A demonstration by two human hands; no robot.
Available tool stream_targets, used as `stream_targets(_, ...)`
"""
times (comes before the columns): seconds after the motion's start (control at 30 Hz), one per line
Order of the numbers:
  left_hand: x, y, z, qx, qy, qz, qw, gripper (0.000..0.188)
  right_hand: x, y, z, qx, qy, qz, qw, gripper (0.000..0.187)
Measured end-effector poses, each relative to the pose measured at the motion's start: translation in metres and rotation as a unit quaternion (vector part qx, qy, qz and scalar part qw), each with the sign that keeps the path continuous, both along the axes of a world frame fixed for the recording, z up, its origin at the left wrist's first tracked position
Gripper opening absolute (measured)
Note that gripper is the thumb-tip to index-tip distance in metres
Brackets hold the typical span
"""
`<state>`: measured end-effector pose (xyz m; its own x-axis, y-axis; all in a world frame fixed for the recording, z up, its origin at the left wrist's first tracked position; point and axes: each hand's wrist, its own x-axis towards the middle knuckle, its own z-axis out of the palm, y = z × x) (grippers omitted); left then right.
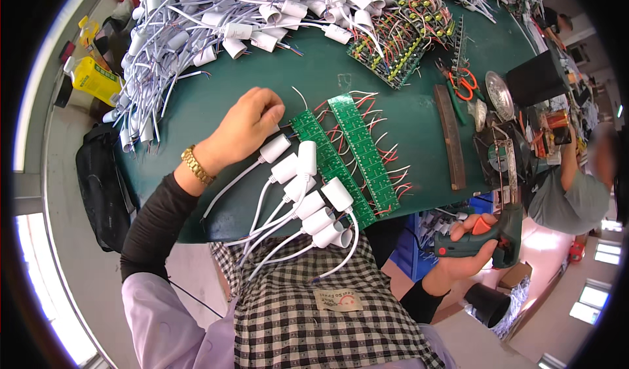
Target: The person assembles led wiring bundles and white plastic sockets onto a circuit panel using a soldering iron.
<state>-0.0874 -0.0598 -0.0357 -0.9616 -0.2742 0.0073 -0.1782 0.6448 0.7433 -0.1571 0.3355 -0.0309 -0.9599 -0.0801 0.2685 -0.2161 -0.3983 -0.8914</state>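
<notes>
My right hand [468, 246] is wrapped round the handle of a green soldering gun [508, 238] with a red trigger, off the table's right edge. Its metal front points up toward a dark stand [488, 156]. Over the table, my left hand [252, 121] is closed with curled fingers; whatever they may hold is hidden. Just below that hand lies a white cable socket [275, 147], one of several with white cables hanging over the table's near edge. Beside them are two green circuit board strips [363, 153], [327, 159] with red and white wires sticking out.
White cabled sockets [242, 31] are heaped along the back and left of the green table [216, 100]. Wired circuit boards [400, 44] are stacked at the back. A dark bar [449, 136], orange-handled scissors [465, 84] and a metal dish [499, 95] lie right. Another person [573, 185] sits far right.
</notes>
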Motion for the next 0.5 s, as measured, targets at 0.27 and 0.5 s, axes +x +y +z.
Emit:
stream_targets(0.27,-0.026,0.016,0.012,-0.106,-0.050,-0.121,0.986,0.030,0.022,0.034,-0.012,-0.034,-0.040,-0.086,0.995,0.046)
stream_targets(0.5,0.003,0.023,0.050,0.281,-0.099,-0.049,0.953,0.020,0.042,0.073,-0.013,-0.063,-0.032,-0.130,0.989,0.045)
